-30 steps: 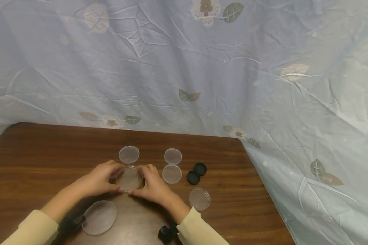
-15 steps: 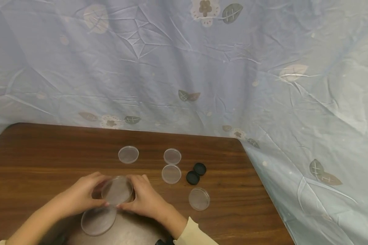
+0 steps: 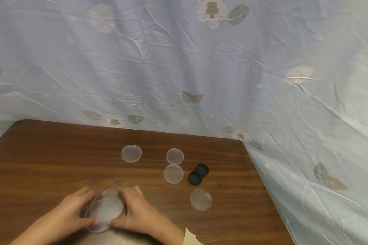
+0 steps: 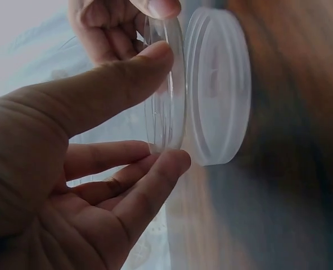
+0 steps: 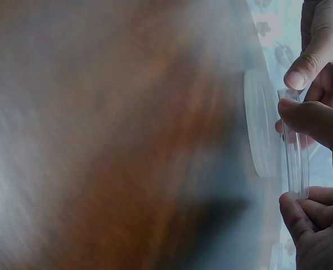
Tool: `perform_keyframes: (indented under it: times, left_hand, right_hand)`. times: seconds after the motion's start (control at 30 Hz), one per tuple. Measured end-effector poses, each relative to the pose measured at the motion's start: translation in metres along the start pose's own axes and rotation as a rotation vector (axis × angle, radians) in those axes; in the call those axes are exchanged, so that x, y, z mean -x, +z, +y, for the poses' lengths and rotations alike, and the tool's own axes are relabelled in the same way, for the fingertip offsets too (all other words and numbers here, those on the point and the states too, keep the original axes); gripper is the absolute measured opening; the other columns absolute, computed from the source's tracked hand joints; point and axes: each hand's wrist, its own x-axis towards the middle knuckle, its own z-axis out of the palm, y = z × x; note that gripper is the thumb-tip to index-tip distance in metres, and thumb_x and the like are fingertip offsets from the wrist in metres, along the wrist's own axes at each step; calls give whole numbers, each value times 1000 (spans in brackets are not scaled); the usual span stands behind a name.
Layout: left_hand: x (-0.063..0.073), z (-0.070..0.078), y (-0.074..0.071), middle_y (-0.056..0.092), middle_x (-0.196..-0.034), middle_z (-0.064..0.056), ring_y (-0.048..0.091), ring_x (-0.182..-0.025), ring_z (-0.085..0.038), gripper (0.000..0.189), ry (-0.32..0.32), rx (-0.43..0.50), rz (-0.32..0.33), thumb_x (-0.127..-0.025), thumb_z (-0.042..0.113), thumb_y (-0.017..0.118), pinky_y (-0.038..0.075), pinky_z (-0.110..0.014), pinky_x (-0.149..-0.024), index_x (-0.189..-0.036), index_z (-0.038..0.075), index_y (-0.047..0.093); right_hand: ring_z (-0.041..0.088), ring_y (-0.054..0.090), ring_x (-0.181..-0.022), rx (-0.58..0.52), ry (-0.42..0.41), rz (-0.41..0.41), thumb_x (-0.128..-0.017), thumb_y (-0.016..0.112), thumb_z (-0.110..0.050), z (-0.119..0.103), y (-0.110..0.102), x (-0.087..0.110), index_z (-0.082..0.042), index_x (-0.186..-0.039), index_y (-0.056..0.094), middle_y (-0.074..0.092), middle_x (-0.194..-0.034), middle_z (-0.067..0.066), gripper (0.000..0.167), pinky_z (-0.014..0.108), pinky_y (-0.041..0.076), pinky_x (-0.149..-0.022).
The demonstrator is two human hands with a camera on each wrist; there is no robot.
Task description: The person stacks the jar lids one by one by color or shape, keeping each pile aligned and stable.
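Both hands hold one clear round petri dish [image 3: 107, 206] by its rim, at the near left of the head view. My left hand [image 3: 67, 211] pinches its left side between thumb and fingers. On the opposite side my right hand [image 3: 141, 211] grips the rim the same way. Close under the held dish lies a larger clear dish [image 3: 96, 228], mostly covered by it in the head view. The left wrist view shows this larger dish [image 4: 223, 90] with its raised rim facing the held dish [image 4: 169, 95], the two nearly parallel.
A clear dish [image 3: 131, 153] lies at the back of the wooden table [image 3: 64, 146]. Right of it are two smaller clear dishes, a far one [image 3: 174, 156] and a near one [image 3: 173, 174]. Two black round caps [image 3: 195, 178] and another clear dish [image 3: 200, 199] lie farther right. A patterned cloth [image 3: 159, 85] hangs behind.
Both hands have carried the petri dish toward the near left, from the middle of the table to over the larger dish. The other dishes and black caps have stayed put.
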Motion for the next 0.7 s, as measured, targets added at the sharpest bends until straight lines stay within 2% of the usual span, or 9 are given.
perform_keyframes:
  times: [0.23,0.5,0.7]
  left_hand:
    - [10,0,5,69,-109,-2,65,-94,-3,77,63,-31,76,-55,25,101,61,-28,-72,-119,-3,69]
    - [19,0,7,67,-106,-1,60,-93,4,79,70,-30,128,-52,26,100,60,-27,-69,-117,-6,69]
    - [26,-1,11,65,-101,0,57,-92,9,82,84,-19,177,-48,20,101,57,-22,-68,-117,-9,67]
  right_hand:
    - [8,54,-116,32,-41,49,-79,91,-43,-5,7,6,-9,-139,56,69,-132,0,77,11,42,-100]
    - [8,53,-122,30,-44,21,-81,89,-45,-10,9,4,-10,-142,54,66,-136,-1,78,9,42,-104]
    - [7,51,-123,21,-42,-13,-82,89,-45,-12,12,4,-11,-146,52,64,-137,-2,82,7,41,-102]
